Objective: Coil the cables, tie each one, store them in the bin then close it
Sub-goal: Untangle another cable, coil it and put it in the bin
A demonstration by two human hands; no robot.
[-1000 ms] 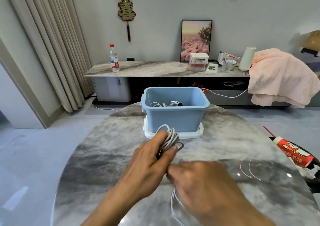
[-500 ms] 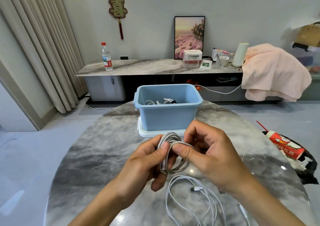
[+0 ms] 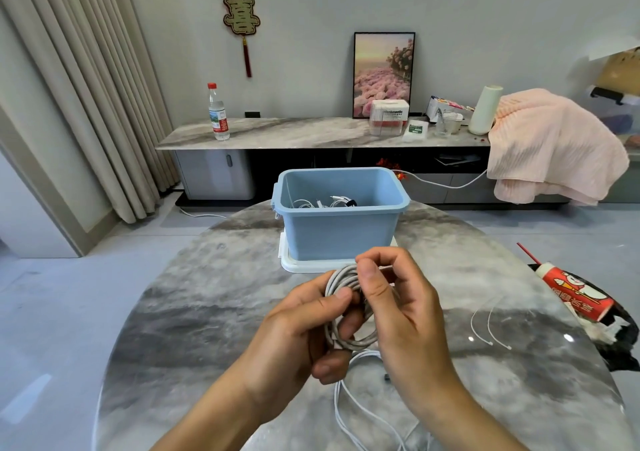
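Both hands have lifted the coil a bit vs 0.5 s ago. Left hand (image 3: 294,333) fingers curl round the grey coil (image 3: 349,312), right hand (image 3: 398,312) pinches its top. Loose white tail (image 3: 349,402) trails on worktop (image 3: 207,312); slack grip could unwind loops. Bin (image 3: 337,232) w/ cables sits just behind, open.

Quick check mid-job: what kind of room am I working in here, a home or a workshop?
Most likely a home living room. A low marble-topped cabinet runs along the wall with a framed flower picture leaning on it, long curtains hang at the left, and a red hanging ornament decorates the wall.
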